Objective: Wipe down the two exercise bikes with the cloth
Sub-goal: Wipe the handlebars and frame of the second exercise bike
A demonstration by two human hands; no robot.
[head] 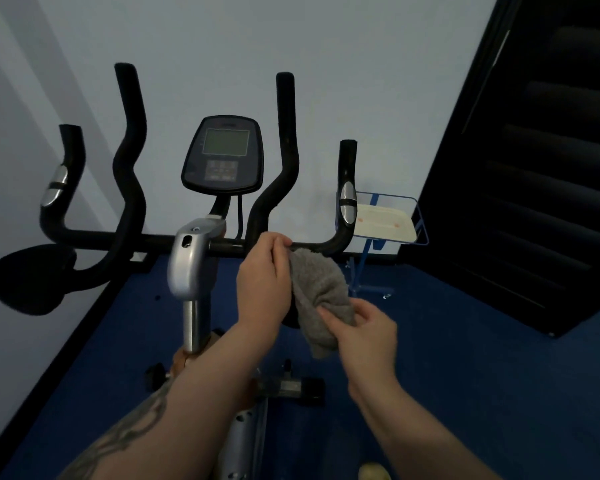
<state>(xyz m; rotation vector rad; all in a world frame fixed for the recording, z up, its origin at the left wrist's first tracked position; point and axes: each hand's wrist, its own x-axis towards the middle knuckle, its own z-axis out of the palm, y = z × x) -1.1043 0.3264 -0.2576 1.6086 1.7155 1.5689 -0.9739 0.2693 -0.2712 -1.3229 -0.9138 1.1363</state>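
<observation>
Both hands, left hand point(262, 275) and right hand point(364, 332), pinch a nubby grey terry cloth point(321, 292) beside the black foam-padded exercise-bike handlebar point(312, 247).

The exercise bike point(201, 258) stands upright against a pale wall — black curved handlebars, a grey console with a blank screen, a silver stem. The grey cloth point(321, 296) is bunched and hanging loose just below the right side of the handlebar crossbar.

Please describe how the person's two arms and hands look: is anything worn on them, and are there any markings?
Both forearms are bare, without sleeves, gloves, watch or visible rings. The left forearm carries a dark tattoo with curling lines. The left hand and right hand show no markings.
</observation>
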